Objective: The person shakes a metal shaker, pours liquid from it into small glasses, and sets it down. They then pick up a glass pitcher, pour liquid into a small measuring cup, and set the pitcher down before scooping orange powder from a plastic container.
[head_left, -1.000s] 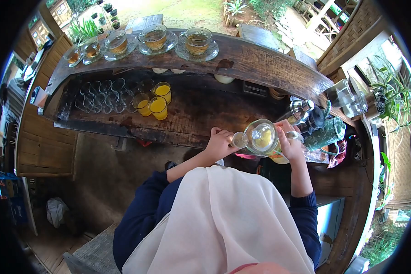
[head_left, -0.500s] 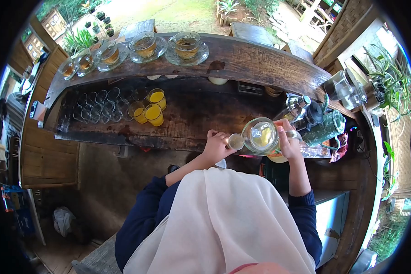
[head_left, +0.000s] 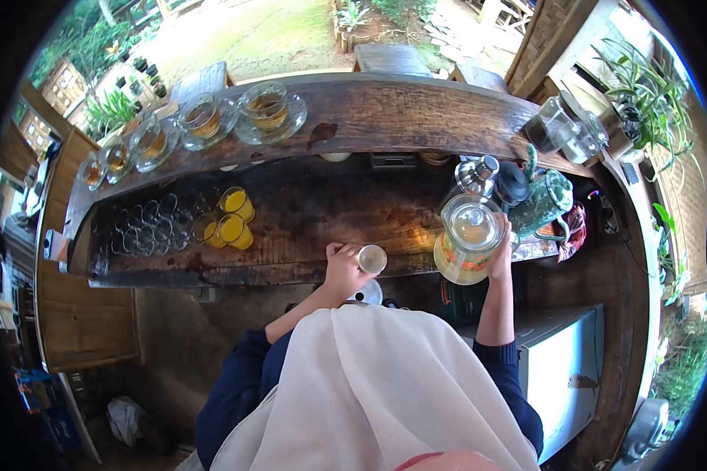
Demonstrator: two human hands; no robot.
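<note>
My left hand (head_left: 344,269) is closed around a small drinking glass (head_left: 372,260) near the front edge of the wooden counter (head_left: 306,235). My right hand (head_left: 500,257) grips the right side of a lidded glass pitcher (head_left: 465,239) with an orange and green pattern low on its wall. The pitcher stands upright at the counter's front edge, apart from the glass. Three glasses of orange-yellow drink (head_left: 234,229) are grouped to the left. Beside them, several empty glasses (head_left: 145,228) stand in rows.
A metal shaker (head_left: 477,174), a dark lidded container (head_left: 512,184) and a green speckled pot (head_left: 547,200) are crowded behind the pitcher. Along the raised ledge (head_left: 393,110) sit several cups of tea on saucers (head_left: 267,114). Glass jars (head_left: 565,129) occupy its right end.
The pitcher, earlier tilted with its mouth at the glass, is now upright and farther right. The glass in my left hand has moved away from it. The view has shifted slightly.
</note>
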